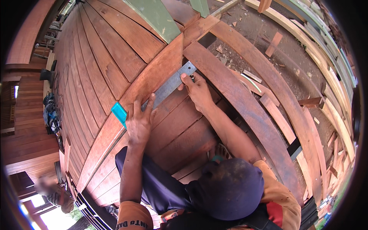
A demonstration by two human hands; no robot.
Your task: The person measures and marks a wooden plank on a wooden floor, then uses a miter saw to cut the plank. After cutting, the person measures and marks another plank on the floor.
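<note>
A try square with a grey metal blade (168, 86) and a teal handle (119, 114) lies slantwise across a reddish-brown wooden board (147, 78). My left hand (139, 119) holds the square near its handle, with fingers laid over the blade. At the blade's far end, close to the hole, my right hand (197, 91) pinches the metal between thumb and curled fingers. The handle sits at the board's left edge. Part of the blade is hidden under my left fingers.
Plank decking (92, 61) spreads to the left. Green posts (153, 17) stand at the top. To the right, a curved wooden beam (237, 90) borders an open gap over dirt with scattered offcuts (273, 44). Another person (57, 195) is at the lower left.
</note>
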